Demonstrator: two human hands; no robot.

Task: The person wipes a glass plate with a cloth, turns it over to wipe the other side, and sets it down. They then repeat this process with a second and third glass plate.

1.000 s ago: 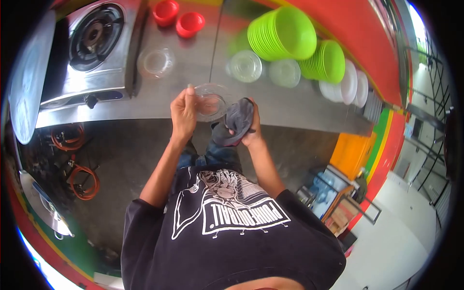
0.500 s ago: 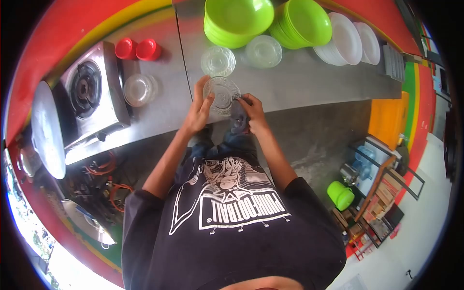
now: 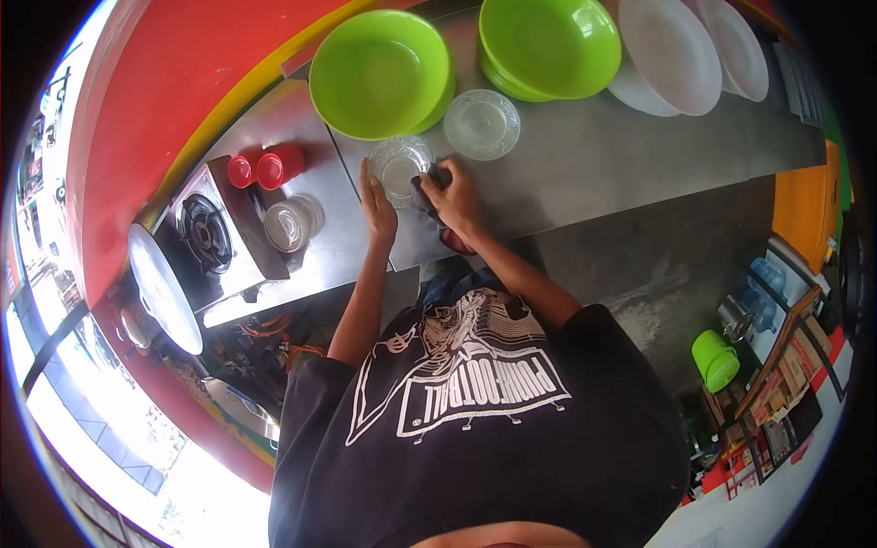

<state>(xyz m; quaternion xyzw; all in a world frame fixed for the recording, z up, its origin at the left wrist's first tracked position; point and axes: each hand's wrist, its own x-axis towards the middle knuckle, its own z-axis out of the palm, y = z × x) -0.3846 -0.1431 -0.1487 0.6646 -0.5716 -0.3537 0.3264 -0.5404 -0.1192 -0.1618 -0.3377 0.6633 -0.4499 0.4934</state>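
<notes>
A clear patterned glass plate (image 3: 399, 163) is low over the steel counter, just in front of the left green bowls. No separate plate shows beneath it. My left hand (image 3: 379, 212) is at its left rim, fingers long and fairly straight, the thumb on the near side. My right hand (image 3: 454, 198) is closed around a dark cloth (image 3: 427, 189) at the plate's right edge. Part of the cloth hangs below that hand. A second glass plate (image 3: 482, 125), possibly stacked, rests to the right, apart from both hands.
Green bowls (image 3: 382, 78) stand behind the plate, with more green bowls (image 3: 548, 50) and white plates (image 3: 671, 59) to the right. On the left are red cups (image 3: 279, 168), small glass dishes (image 3: 288, 226) and a gas stove (image 3: 206, 235). The steel counter (image 3: 594, 155) ends before my body.
Both hands have moved forward over the counter with the glass plate, which now covers where another plate was visible. The view has shifted, and the right hand grips the cloth higher.
</notes>
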